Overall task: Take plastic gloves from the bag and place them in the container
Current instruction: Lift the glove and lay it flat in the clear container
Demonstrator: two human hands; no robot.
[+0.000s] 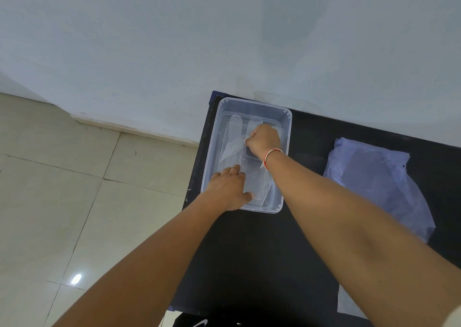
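Gloves going into the box, bag off to your right.

Your right hand [264, 138] is curled, pinching the clear gloves [235, 149] down inside the box [287, 127]; your left hand [228, 189] lies flat, fingers straight, pressing their near end. This lot looks nearly placed; you only need to let go. The bag [374, 177] lies well apart on the black table [249, 251]; whether more gloves remain in it, you cannot tell. Nothing blocks the way between.

Both forearms bare to the frame edge, no sleeves visible. Right wrist carries a thin thread bracelet [270, 155] of red and white strands, with loose white ends hanging. Left hand [228, 189] and wrist unadorned.
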